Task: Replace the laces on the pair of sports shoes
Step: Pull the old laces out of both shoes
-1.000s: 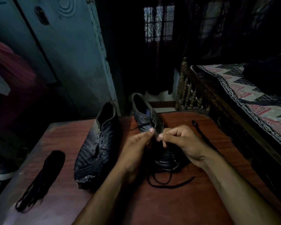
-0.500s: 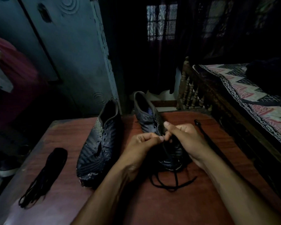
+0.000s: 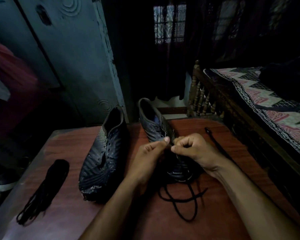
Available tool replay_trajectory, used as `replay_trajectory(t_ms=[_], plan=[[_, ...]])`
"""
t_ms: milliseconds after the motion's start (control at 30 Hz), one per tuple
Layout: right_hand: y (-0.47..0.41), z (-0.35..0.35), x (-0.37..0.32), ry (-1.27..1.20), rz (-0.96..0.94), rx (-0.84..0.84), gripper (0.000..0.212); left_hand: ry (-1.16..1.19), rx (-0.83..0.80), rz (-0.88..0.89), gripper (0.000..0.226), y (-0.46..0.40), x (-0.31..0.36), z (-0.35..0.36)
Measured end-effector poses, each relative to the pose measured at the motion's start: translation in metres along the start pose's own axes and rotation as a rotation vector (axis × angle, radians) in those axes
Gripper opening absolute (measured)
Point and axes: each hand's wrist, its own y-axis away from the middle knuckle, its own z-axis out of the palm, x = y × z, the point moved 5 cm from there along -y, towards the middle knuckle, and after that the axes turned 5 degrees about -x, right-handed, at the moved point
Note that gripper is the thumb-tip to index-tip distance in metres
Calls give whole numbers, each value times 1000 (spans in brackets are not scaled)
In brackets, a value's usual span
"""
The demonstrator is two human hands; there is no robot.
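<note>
Both hands meet over the middle of the right-hand shoe (image 3: 156, 125), which lies on a reddish wooden table (image 3: 197, 222) with its toe toward the person and its heel toward the far edge. The left hand (image 3: 149, 158) has its fingers curled and its thumb tip raised against the shoe's eyelet row, pinching something thin there; in this dim light the pinched piece itself cannot be made out. The right hand (image 3: 192, 149) is curled into a loose fist, thumb and forefinger pressed together just beside the left thumb, holding the black lace (image 3: 185, 201) where it leaves the shoe. From under the hands that lace runs down past the toe and lies in loose loops on the table, near the person's forearms.

The second shoe (image 3: 102, 158) lies to the left of the first, apart from both hands, with no lace in its eyelets and a scuffed, pale toe. Farther left, near the table's edge, lies a dark bundle of laces (image 3: 47, 187). To the right of the hands a single dark lace (image 3: 218, 146) stretches straight along the table.

Behind the table stand a grey-blue cupboard (image 3: 73, 58) and a barred window (image 3: 170, 23). On the right is a wooden bed (image 3: 203, 97) with a zigzag-patterned cover (image 3: 267, 104). No writing or brand mark can be read.
</note>
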Motion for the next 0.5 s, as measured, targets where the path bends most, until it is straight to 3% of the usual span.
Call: replay_trajectory(t_ms=[233, 367, 500], plan=[[8, 7, -13, 112, -44, -225, 35, -21, 66, 74, 32, -5, -2, -4], [10, 6, -15, 122, -55, -207, 30, -5, 45, 69, 32, -4, -2, -3], [9, 8, -18, 184, -76, -195, 19, -74, 44, 48, 10, -3, 3, -7]])
